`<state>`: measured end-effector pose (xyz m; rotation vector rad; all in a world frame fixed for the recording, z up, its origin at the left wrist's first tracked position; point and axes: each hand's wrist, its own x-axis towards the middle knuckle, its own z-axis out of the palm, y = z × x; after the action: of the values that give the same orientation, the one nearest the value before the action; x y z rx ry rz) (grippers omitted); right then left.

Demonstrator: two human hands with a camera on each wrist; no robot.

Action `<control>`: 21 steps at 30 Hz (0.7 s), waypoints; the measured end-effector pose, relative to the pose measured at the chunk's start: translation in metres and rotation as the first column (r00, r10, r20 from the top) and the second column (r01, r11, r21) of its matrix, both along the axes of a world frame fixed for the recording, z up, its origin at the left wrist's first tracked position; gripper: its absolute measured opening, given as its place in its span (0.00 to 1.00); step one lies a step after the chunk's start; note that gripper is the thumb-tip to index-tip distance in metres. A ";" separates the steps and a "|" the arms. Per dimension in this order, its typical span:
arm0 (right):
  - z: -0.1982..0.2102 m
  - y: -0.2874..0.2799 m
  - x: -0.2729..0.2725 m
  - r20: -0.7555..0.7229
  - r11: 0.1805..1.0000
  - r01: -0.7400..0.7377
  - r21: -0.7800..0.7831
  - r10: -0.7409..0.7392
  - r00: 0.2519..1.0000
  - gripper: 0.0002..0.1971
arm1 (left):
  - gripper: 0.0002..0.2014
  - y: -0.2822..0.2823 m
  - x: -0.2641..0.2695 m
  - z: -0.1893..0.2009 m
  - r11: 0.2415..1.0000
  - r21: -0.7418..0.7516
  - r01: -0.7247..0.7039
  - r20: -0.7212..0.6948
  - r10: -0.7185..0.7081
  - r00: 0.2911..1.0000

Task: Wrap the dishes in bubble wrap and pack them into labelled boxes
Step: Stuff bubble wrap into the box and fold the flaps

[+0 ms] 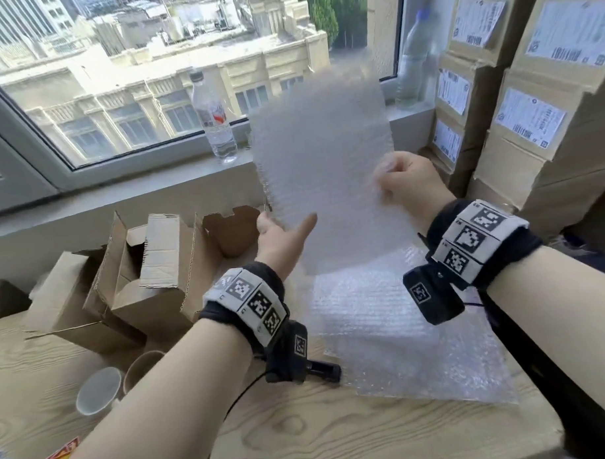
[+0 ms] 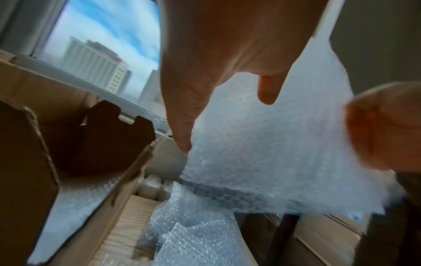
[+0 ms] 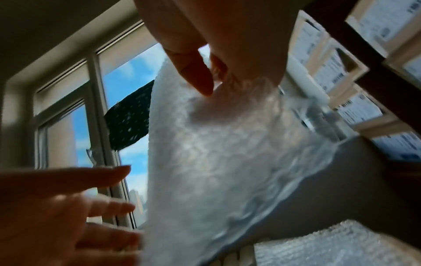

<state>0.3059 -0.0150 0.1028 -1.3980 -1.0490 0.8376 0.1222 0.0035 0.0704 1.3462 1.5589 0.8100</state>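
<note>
Right hand (image 1: 409,186) is up at chest height, knuckles toward the camera, fingers curled and thumb pressed in, pinching the right edge of a bubble wrap sheet (image 1: 326,166). The right wrist view confirms it: thumb and fingers meet on the sheet (image 3: 216,153), the plastic bunched between them. The sheet hangs upright in the air in front of the window (image 1: 118,98), its top edge level with the far rooftops, its lower edge just clear of the table (image 1: 301,435).

Left hand (image 1: 280,235) is lower and on the other side, palm turned up, fingers straight and spread. In the left wrist view the fingers (image 2: 180,117) point along the sheet's left edge; whether they touch it I cannot tell. Nothing is gripped there.

Under the hanging sheet, more wrap (image 1: 418,345) lies flat on the table, running out to the right edge. Left of the hands a heap of open cartons (image 1: 151,269) crowds the tabletop, flaps up, the nearest flap just beside the left hand. Two cups (image 1: 101,391) stand near the left forearm, touching each other. A bottle (image 1: 215,119) stands on the sill just left of the sheet, a second one behind its right corner. Stacked labelled boxes (image 1: 530,118) wall in the right side, close to the right wrist. Open room is in the middle, over the flat wrap.
</note>
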 end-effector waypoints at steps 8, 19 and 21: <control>-0.009 0.012 -0.013 -0.175 0.987 0.022 -0.159 -0.050 0.983 0.08 | 0.22 0.019 -0.046 -0.004 0.989 0.081 -0.126 0.303 0.096 0.948; 0.014 0.027 -0.031 0.358 0.994 -0.090 -0.066 0.108 0.927 0.25 | 0.34 0.021 -0.084 0.030 0.890 0.409 -0.200 0.123 0.163 0.979; 0.020 0.030 -0.039 0.356 0.997 -0.055 -0.052 0.070 0.932 0.19 | 0.27 0.019 -0.090 0.040 0.856 0.474 -0.207 0.046 0.210 0.977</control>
<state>0.2665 0.0151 0.1227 -1.5973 -1.3657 0.6652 0.0317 0.0228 0.1109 1.5354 1.5891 1.3986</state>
